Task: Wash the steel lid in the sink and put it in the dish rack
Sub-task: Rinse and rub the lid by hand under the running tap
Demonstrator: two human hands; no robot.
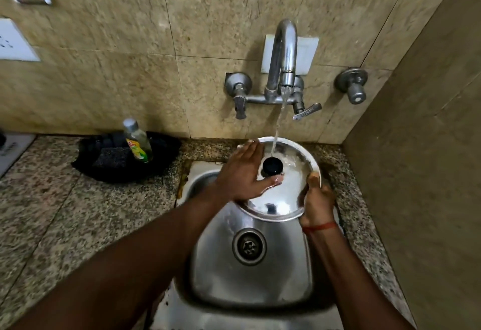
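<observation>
At the back edge of the bench (52,212), left of the sink (286,272), a bottle of dish soap (137,141) stands in a dark holder (104,165), close by for washing. No dish rack is in view.

The left hand (242,173) comes in across the sink's left rim, forearm stretched forward. Its fingers are straight and laid flat on the top face of the steel lid (282,203), with the thumb passing just in front of the black knob (272,166). This looks like a rubbing stroke rather than a hold.

The lid is held above the back half of the sink, knob side up and tilted toward the person. That puts it right under the tap (285,51), whose water stream (279,121) lands just behind the knob and should run off into the basin, not onto the bench.

The right hand (318,202) carries the lid. It grips the right rim, thumb up on the edge and fingers curled beneath — mostly hidden — with a red thread (319,227) on the wrist. One hand steadies so the other can scrub. Washing seems mid-way, with racking yet to come.
</observation>
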